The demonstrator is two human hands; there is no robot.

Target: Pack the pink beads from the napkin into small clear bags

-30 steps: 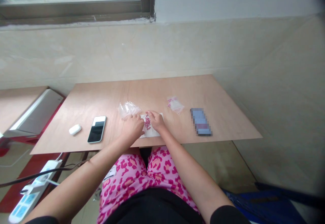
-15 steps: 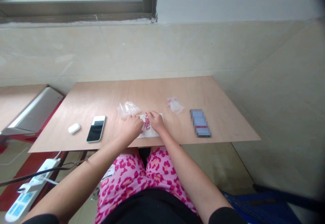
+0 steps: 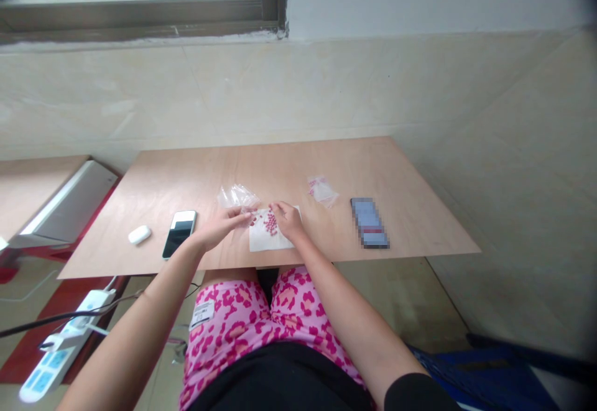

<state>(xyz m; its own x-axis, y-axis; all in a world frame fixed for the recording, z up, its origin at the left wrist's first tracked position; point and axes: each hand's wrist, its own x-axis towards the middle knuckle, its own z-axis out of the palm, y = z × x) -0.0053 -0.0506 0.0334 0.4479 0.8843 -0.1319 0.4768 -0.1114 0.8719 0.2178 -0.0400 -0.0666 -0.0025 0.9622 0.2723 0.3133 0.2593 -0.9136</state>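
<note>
Small red beads [image 3: 270, 224] lie in a loose cluster on a white sheet of paper [image 3: 263, 245] near the table's front edge. My left hand [image 3: 224, 224] is at the paper's left side, its fingers closed on what looks like a small clear plastic bag [image 3: 244, 221], with a few red bits by the fingertips. My right hand [image 3: 288, 220] rests over the paper's right part, thumb and fingers pinched at the beads' far edge. Whatever it pinches is too small to make out. Just behind my left hand lies a pile of clear plastic bags [image 3: 237, 196].
More small bags with red marks [image 3: 321, 191] lie behind and right of the paper. A phone [image 3: 369, 222] is on the right, another phone [image 3: 180, 234] and a white earphone case [image 3: 139, 235] on the left. A power strip [image 3: 68, 342] with cables is below left.
My left hand has drawn back left from the beads, turning from a curled fist to longer fingers, uncovering the paper's left part. My right hand stays nearly in place.
</note>
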